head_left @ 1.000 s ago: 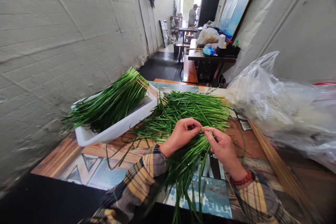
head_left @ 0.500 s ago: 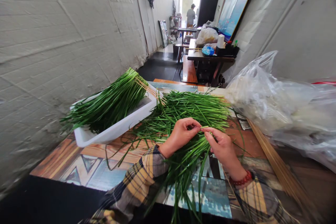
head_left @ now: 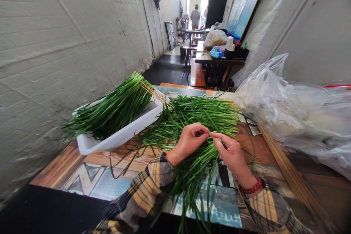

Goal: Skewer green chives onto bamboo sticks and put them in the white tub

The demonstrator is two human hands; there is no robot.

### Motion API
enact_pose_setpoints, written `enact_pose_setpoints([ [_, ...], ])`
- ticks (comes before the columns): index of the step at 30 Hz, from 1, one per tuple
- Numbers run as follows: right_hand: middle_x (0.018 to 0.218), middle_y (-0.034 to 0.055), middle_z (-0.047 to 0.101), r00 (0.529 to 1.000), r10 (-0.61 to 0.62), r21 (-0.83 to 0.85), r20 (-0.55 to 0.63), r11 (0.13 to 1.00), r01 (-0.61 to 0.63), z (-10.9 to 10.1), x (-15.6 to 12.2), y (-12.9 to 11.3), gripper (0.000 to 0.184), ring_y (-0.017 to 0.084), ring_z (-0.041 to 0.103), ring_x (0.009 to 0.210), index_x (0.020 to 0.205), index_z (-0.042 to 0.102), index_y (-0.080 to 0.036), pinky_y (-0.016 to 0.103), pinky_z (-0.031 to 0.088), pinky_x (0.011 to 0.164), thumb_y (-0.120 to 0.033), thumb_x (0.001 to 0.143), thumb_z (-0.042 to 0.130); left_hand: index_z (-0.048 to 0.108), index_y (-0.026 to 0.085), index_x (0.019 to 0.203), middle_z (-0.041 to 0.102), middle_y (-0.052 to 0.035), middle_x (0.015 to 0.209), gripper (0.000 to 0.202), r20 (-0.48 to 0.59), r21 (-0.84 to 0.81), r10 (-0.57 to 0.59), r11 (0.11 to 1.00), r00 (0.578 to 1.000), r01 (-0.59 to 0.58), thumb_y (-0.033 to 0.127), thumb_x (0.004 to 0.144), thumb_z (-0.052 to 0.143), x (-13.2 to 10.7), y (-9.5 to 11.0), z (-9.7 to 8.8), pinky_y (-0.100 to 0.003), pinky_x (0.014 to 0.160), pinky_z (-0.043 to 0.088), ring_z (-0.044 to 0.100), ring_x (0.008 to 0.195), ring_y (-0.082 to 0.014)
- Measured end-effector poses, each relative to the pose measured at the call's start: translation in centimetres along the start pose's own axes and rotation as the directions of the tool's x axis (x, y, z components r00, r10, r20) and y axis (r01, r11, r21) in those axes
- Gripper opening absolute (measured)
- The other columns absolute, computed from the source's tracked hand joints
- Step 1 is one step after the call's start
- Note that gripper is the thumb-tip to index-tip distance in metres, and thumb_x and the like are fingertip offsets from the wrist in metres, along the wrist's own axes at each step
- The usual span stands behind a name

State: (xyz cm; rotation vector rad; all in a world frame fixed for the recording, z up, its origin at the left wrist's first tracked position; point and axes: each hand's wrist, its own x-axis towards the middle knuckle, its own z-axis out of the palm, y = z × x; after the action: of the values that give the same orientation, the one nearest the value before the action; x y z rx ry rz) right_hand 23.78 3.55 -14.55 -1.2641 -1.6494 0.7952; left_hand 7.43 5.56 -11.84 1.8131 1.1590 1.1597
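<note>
A single garlic chive stalk [head_left: 212, 132] has its pale end between the fingertips of both hands. My left hand [head_left: 192, 140] is closed in a pinch on this stalk. My right hand [head_left: 231, 153] meets it with the index fingertip, its thumb just below and the other fingers curled out of sight. Under that palm a thin bamboo skewer [head_left: 245, 202] runs down towards the right forearm; its tip is hidden. Below both hands hangs a bunch of chives [head_left: 189, 184], pale ends by the right thumb and green leaves over the table's near edge.
Loose chives [head_left: 205, 113] lie beyond my hands. A white tray [head_left: 120, 137] at left holds bundled chives [head_left: 117, 104] with skewers sticking out. More skewers [head_left: 285, 164] and a clear plastic bag [head_left: 298, 113] are at right. Far back, a person [head_left: 195, 17] stands near a doorway.
My hands hold nearly the same pose, with the chive stalk's end tilted slightly upward. The person in the background has shifted a little left and turned.
</note>
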Motion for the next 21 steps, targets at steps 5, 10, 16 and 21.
enact_pose_setpoints([
  [5,0.074,0.0032,0.071,1.000,-0.005,-0.012,-0.017,1.000,0.005,0.05,-0.03,0.17,0.026,0.018,0.065,0.060,0.095,0.071,-0.021,0.024,0.046,0.044,-0.034,0.085,0.051,0.069,0.014,0.072,0.066,-0.0021,0.070,0.011,0.001,0.016,0.016,1.000,1.000,-0.016,0.016,0.078,0.060,-0.01,0.04,0.05,-0.020,0.060,0.040,0.056,0.065,-0.0110],
  [10,0.067,0.0023,0.068,1.000,0.001,-0.054,-0.013,0.999,-0.001,-0.01,-0.03,0.12,0.026,0.018,0.063,0.058,0.094,0.070,-0.021,0.025,0.046,0.046,-0.035,0.086,0.049,0.068,0.013,0.071,0.065,-0.0023,0.070,0.011,0.013,-0.003,-0.009,1.000,1.000,0.009,0.017,0.077,0.061,-0.04,0.13,0.07,-0.020,0.059,0.039,0.055,0.065,-0.0109],
  [16,0.072,0.0015,0.064,0.999,-0.021,-0.040,-0.030,0.999,0.020,0.01,-0.04,0.35,0.026,0.015,0.059,0.057,0.101,0.063,-0.019,0.024,0.044,0.048,-0.037,0.086,0.051,0.068,0.011,0.072,0.066,-0.0028,0.070,0.011,0.052,-0.068,-0.081,0.994,0.995,0.085,0.020,0.076,0.062,-0.10,0.34,-0.12,-0.020,0.059,0.040,0.055,0.065,-0.0112],
  [21,0.069,-0.0029,0.057,0.999,-0.039,-0.031,0.005,0.999,0.039,-0.01,-0.23,0.59,0.041,0.013,0.056,0.060,0.127,0.050,-0.020,0.024,0.044,0.055,-0.037,0.090,0.049,0.067,0.011,0.072,0.065,-0.0033,0.071,0.013,0.080,-0.127,-0.124,0.983,0.989,0.133,0.022,0.076,0.062,-0.20,0.42,-0.11,-0.021,0.062,0.041,0.054,0.065,-0.0111],
])
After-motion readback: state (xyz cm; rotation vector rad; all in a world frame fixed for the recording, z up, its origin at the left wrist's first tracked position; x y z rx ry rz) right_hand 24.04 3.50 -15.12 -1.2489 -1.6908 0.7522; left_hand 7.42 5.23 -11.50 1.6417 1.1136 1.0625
